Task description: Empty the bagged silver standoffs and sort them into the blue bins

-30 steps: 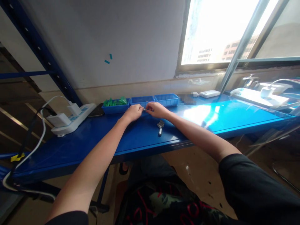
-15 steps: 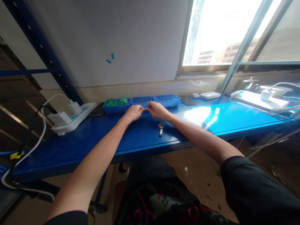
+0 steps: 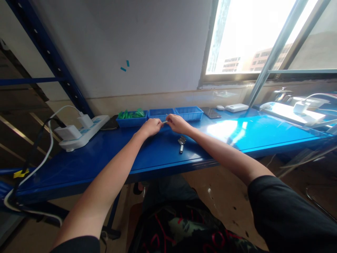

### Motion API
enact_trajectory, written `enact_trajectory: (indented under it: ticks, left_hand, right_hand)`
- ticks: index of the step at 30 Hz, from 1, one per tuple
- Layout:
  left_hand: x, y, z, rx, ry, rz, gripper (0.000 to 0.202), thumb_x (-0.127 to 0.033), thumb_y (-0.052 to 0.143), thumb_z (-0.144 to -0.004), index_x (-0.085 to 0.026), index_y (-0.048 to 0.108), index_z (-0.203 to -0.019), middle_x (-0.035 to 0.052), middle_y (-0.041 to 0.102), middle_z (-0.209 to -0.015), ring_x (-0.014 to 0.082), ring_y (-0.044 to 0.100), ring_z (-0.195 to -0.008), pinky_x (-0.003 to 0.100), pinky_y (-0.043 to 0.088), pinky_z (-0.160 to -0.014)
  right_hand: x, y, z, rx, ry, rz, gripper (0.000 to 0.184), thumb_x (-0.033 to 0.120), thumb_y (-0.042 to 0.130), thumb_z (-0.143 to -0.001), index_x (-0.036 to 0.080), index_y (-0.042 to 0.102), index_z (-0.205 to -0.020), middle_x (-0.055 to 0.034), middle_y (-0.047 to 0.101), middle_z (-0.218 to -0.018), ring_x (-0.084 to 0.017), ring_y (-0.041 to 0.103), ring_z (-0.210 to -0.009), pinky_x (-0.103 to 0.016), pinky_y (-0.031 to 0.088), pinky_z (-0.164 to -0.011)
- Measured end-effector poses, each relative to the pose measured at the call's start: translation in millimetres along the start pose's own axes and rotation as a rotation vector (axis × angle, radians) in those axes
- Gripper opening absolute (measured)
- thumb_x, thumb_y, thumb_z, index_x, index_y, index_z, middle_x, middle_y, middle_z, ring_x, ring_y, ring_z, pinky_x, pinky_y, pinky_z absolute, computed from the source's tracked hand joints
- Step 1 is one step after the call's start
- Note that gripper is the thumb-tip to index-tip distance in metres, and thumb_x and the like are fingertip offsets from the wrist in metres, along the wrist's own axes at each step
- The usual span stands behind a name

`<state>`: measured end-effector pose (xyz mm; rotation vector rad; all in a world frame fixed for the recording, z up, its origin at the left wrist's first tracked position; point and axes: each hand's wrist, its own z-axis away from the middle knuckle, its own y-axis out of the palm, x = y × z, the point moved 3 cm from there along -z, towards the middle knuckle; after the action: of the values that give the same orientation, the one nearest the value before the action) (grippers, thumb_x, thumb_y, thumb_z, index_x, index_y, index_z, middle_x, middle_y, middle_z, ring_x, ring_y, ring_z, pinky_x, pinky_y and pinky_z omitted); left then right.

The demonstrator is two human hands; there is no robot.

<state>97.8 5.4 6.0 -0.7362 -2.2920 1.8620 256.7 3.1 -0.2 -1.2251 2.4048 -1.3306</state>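
Note:
My left hand (image 3: 152,127) and my right hand (image 3: 177,124) meet over the middle of the blue table. Between their fingertips is a small, slim, light-coloured piece (image 3: 164,122), pinched from both sides; its kind is too small to make out. Just in front of my right hand lies a little group of small silvery metal pieces (image 3: 181,141), one of them long with a dark end. Behind my hands stand three blue trays in a row: the left tray (image 3: 129,122) holds green plastic-looking pieces, then come the middle tray (image 3: 155,115) and the right tray (image 3: 190,116).
On the left, a white power strip (image 3: 91,135) carries plugged-in chargers, with a dark flat object (image 3: 110,123) beside it. A phone (image 3: 212,112) and a white box-like device (image 3: 237,107) lie to the right. A metal post (image 3: 265,70) slants up near the window.
The hands keep their pinch on the small piece, with barely any shift. The whole view has moved very slightly. The silvery pieces stay where they were.

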Motion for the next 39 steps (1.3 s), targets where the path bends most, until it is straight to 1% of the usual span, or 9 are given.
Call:
enact_trajectory:
  ticks: [4, 6, 11, 14, 16, 19, 23, 30, 39]
  left_hand:
    - [1, 1.7, 1, -0.058, 0.007, 0.067, 0.034, -0.046, 0.051, -0.082, -0.022, 0.059, -0.104, 0.0044, 0.07, -0.086, 0.0203, 0.064, -0.078, 0.027, 0.044, -0.067]
    - [1, 2.5, 2, -0.076, 0.023, 0.098, 0.037, -0.047, 0.054, -0.08, -0.023, 0.055, -0.108, 0.0028, 0.069, -0.083, 0.0195, 0.064, -0.075, 0.027, 0.044, -0.066]
    - [-2, 3.4, 1, -0.125, 0.045, 0.107, 0.033, -0.045, 0.056, -0.08, -0.023, 0.056, -0.105, 0.0018, 0.068, -0.079, 0.0191, 0.064, -0.073, 0.026, 0.044, -0.063]
    - [-2, 2.7, 1, -0.167, 0.045, 0.111, 0.029, -0.043, 0.056, -0.081, -0.023, 0.057, -0.102, 0.0019, 0.069, -0.078, 0.0191, 0.064, -0.072, 0.026, 0.044, -0.063]
    - [-3, 1.9, 2, -0.185, 0.053, 0.108, 0.026, -0.042, 0.055, -0.082, -0.023, 0.059, -0.1, 0.0022, 0.069, -0.079, 0.0189, 0.064, -0.071, 0.026, 0.043, -0.062]
    - [-3, 0.8, 2, -0.192, 0.058, 0.095, 0.027, -0.044, 0.052, -0.084, -0.023, 0.06, -0.099, 0.0032, 0.07, -0.079, 0.0187, 0.063, -0.069, 0.025, 0.041, -0.06]
    - [-2, -0.1, 2, -0.202, 0.069, 0.089, 0.03, -0.046, 0.046, -0.088, -0.022, 0.062, -0.098, 0.0047, 0.07, -0.08, 0.0188, 0.062, -0.068, 0.025, 0.039, -0.057]
    - [-2, 1.2, 0, -0.208, 0.087, 0.1, 0.03, -0.041, 0.042, -0.09, -0.023, 0.064, -0.098, 0.0059, 0.07, -0.083, 0.0191, 0.062, -0.068, 0.025, 0.038, -0.058]
    - [0, 2.4, -2, -0.208, 0.114, 0.153, 0.028, -0.04, 0.048, -0.087, -0.023, 0.065, -0.101, 0.005, 0.07, -0.08, 0.0191, 0.062, -0.067, 0.026, 0.041, -0.06]
  right_hand:
    - [-2, -1, 0, -0.013, 0.046, -0.011, 0.012, 0.024, 0.05, -0.088, 0.016, 0.058, -0.091, -0.0054, 0.063, -0.083, -0.016, 0.056, -0.076, -0.025, 0.038, -0.069]
    - [-1, -2, 0, -0.01, 0.045, -0.013, 0.014, 0.025, 0.048, -0.09, 0.016, 0.058, -0.089, -0.0056, 0.064, -0.084, -0.016, 0.056, -0.077, -0.025, 0.038, -0.069]
    - [4, -3, -2, 0.004, 0.04, 0.025, 0.023, 0.024, 0.04, -0.094, 0.015, 0.057, -0.082, -0.008, 0.064, -0.084, -0.017, 0.058, -0.08, -0.025, 0.037, -0.07]
    - [4, -4, -2, -0.003, 0.046, 0.026, 0.024, 0.025, 0.04, -0.094, 0.015, 0.057, -0.081, -0.0078, 0.065, -0.082, -0.016, 0.058, -0.077, -0.025, 0.036, -0.068]
    - [2, -4, -2, -0.01, 0.057, 0.0, 0.022, 0.027, 0.042, -0.093, 0.015, 0.058, -0.084, -0.006, 0.064, -0.079, -0.015, 0.057, -0.074, -0.024, 0.036, -0.065]
    - [0, -4, -1, -0.009, 0.069, -0.056, 0.016, 0.028, 0.05, -0.089, 0.016, 0.058, -0.095, -0.0021, 0.062, -0.074, -0.014, 0.055, -0.068, -0.023, 0.036, -0.061]
    - [-1, -4, -1, -0.019, 0.017, -0.088, 0.021, 0.021, 0.056, -0.082, 0.015, 0.058, -0.102, -0.0004, 0.061, -0.074, -0.013, 0.054, -0.068, -0.022, 0.037, -0.062]
    - [0, -9, -1, -0.045, -0.016, -0.077, 0.018, 0.019, 0.056, -0.082, 0.013, 0.064, -0.097, -0.0025, 0.062, -0.075, -0.013, 0.054, -0.069, -0.023, 0.039, -0.066]
    - [-3, -16, -2, 0.014, 0.024, -0.113, 0.016, 0.015, 0.057, -0.082, 0.013, 0.07, -0.091, -0.0045, 0.067, -0.08, -0.012, 0.056, -0.07, -0.022, 0.04, -0.066]
